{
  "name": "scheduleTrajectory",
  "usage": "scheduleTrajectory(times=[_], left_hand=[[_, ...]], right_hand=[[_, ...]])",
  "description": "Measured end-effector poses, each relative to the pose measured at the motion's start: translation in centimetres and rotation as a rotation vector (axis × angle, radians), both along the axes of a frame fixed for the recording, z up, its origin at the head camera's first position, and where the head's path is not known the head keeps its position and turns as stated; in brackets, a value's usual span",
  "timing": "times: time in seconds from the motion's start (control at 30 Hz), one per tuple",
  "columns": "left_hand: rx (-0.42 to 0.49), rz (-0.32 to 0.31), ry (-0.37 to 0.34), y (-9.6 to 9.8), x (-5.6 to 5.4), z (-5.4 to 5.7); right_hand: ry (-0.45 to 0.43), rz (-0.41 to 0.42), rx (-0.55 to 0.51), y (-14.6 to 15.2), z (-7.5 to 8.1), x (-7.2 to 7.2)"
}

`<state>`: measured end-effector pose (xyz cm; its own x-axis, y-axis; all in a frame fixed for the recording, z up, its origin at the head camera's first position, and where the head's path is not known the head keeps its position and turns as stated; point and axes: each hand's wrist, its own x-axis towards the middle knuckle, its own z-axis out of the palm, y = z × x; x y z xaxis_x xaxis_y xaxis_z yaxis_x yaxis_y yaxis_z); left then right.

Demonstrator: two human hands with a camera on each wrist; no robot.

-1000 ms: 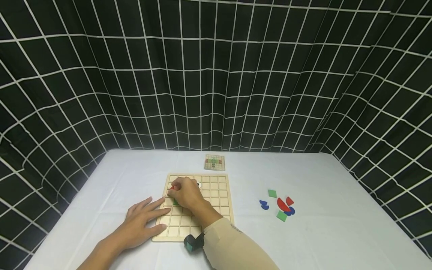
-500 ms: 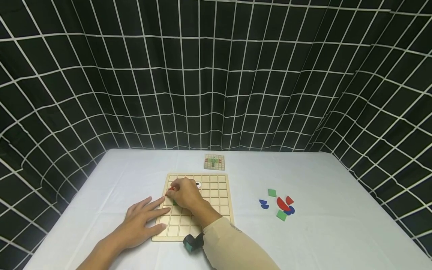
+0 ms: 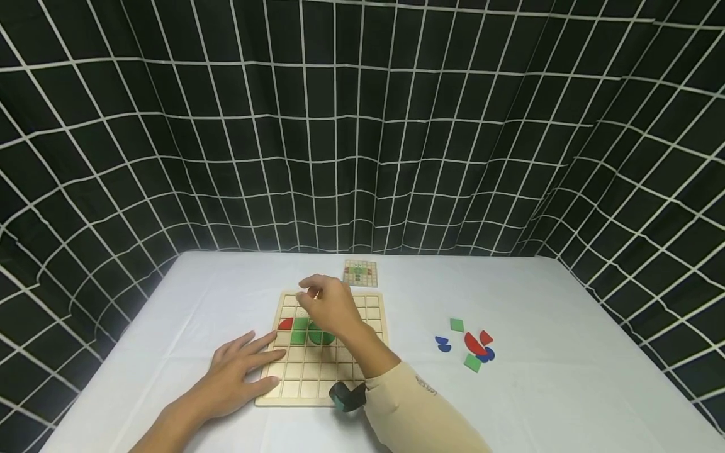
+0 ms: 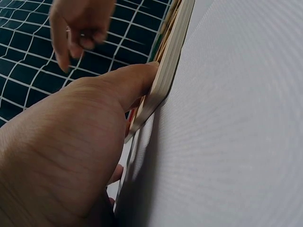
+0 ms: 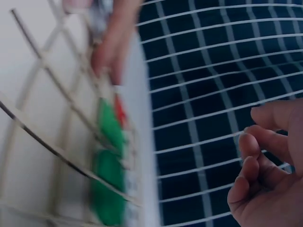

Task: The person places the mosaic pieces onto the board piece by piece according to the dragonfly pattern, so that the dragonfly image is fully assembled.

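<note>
Red piece (image 3: 286, 324) lies left of the right grip (image 3: 331, 307).

From here I see black, white-gridded curtain (image 3: 374, 135) behind and along both sides of a bench (image 3: 566, 377) draped in white cloth (image 3: 198, 302).
</note>
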<state>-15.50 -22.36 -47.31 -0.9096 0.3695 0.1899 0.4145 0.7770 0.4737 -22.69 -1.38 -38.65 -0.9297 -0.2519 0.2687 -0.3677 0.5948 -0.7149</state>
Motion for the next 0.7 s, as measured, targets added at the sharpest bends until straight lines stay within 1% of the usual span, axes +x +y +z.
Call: scheduleTrajectory(times=[0.17, 0.3, 0.4, 0.5, 0.7], left_hand=[[-0.004, 0.008, 0.007, -0.1, 0.0, -0.1], [-0.005, 0.015, -0.004, -0.1, 0.0, -0.2], [-0.003, 0.019, -0.013, 0.0, 0.0, -0.3], [-0.002, 0.021, -0.014, 0.1, 0.0, -0.4], [-0.014, 0.028, -0.017, 0.1, 0.0, -0.3]], right_hand=[[0.116, 0.01, -0.063, 2.2, 2.4, 1.2], [0.217, 0.027, -0.113, 3.9, 3.6, 2.4], [0.275, 0.052, -0.161, 5.5, 4.3, 3.2], [0.315, 0.085, -0.183, 7.4, 4.7, 3.9], [0.408, 0.118, -0.157, 11.3, 5.1, 4.8]])
